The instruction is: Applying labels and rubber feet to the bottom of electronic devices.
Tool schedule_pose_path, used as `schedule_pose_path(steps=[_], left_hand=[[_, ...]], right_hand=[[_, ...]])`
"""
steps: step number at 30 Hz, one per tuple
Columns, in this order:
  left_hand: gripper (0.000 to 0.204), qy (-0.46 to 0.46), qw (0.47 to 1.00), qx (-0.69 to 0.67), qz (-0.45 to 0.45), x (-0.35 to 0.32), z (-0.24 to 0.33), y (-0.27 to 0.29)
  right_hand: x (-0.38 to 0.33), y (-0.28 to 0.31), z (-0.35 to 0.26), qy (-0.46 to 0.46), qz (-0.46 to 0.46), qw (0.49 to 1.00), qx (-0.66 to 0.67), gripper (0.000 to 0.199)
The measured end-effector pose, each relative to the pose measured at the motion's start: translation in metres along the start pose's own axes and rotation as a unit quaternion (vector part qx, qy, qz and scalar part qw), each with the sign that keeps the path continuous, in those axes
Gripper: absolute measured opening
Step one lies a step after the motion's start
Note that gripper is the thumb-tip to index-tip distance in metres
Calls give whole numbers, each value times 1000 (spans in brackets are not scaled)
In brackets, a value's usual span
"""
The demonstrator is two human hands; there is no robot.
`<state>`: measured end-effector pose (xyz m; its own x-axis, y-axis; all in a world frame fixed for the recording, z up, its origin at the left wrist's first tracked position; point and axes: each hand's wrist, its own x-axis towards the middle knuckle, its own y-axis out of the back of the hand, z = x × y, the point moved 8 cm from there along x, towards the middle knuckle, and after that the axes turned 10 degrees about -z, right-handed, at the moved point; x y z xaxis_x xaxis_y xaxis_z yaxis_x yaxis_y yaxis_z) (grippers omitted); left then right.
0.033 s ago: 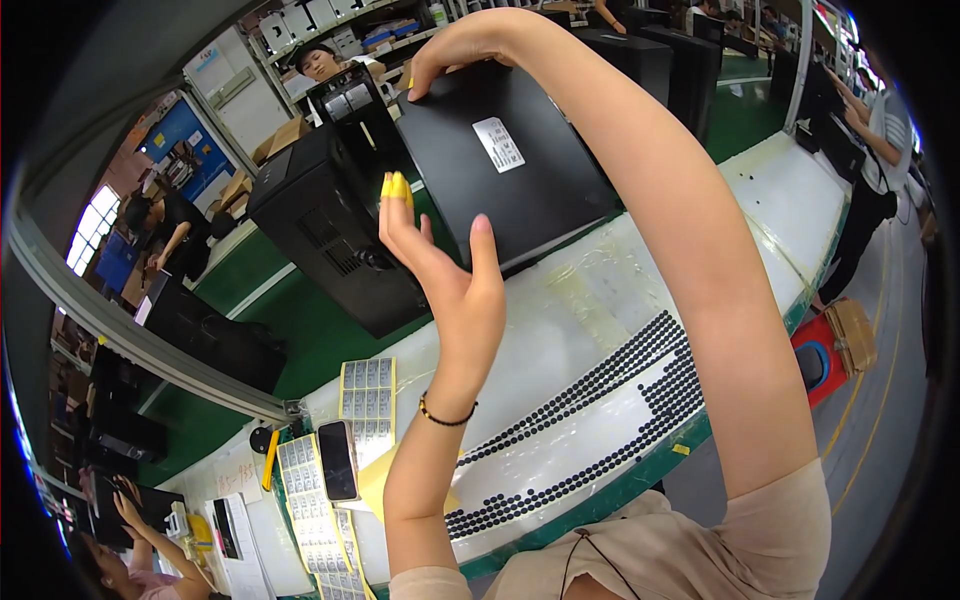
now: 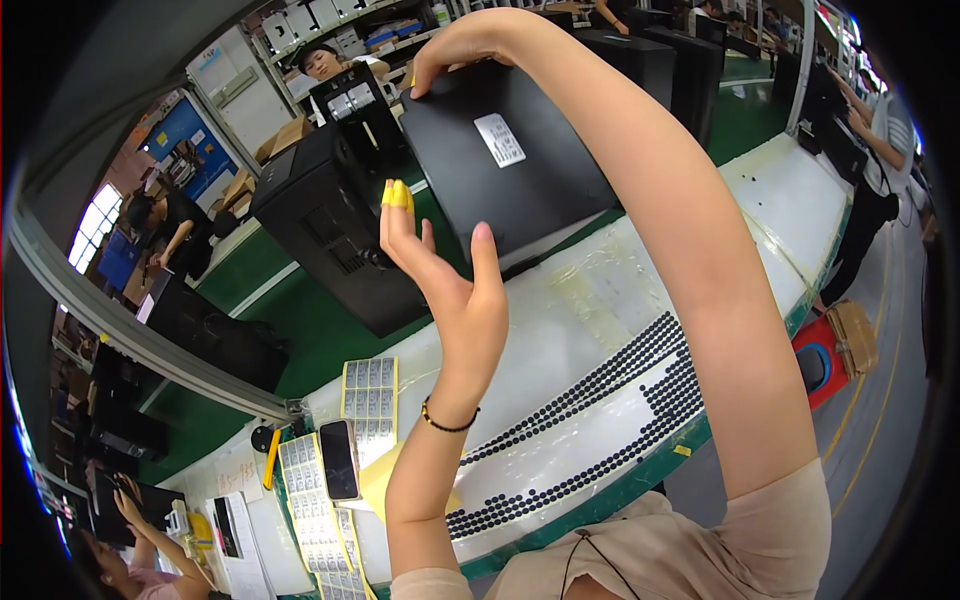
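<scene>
A black computer case [image 2: 520,170] with a white label sticker [image 2: 499,139] stands tilted at the edge of the white worktable [image 2: 770,190]. My right hand [image 2: 455,50] reaches over it and grips its far top corner. My left hand [image 2: 440,275] is raised beside the case's near left edge, palm open and fingers apart, holding nothing. Two of its fingertips wear yellow finger cots [image 2: 397,194]. I cannot tell whether those tips touch the case. A dark bracelet [image 2: 447,422] sits on that wrist.
A second black case [image 2: 325,240] with a vented side stands on the green conveyor [image 2: 300,330]. Sheets of small black dots [image 2: 600,395], label sheets [image 2: 368,400] and a phone [image 2: 338,458] lie on the worktable. A red bin [image 2: 820,365] sits right. Other people [image 2: 880,150] work nearby.
</scene>
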<state>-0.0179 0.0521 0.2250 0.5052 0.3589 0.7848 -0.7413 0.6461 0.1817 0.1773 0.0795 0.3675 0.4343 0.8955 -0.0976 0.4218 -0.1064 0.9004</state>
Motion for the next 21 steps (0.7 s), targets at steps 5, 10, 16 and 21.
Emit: schedule_pose_path(steps=[5,10,16,21], left_hand=[[69,-14,1000,-4,17,-23,6,27],[64,20,1000,8,-1,-35,-7,46],[60,57,998,11,-16,-50,-29,49],[55,65,998,16,-15,-54,-36,55]], right_hand=[[58,3,14,47,95,994,-39,44],[82,-4,37,116,164,979,-26,39],[110,-12,46,31,209,959,-188,59],[119,-23,56,48,106,978,-171,65]])
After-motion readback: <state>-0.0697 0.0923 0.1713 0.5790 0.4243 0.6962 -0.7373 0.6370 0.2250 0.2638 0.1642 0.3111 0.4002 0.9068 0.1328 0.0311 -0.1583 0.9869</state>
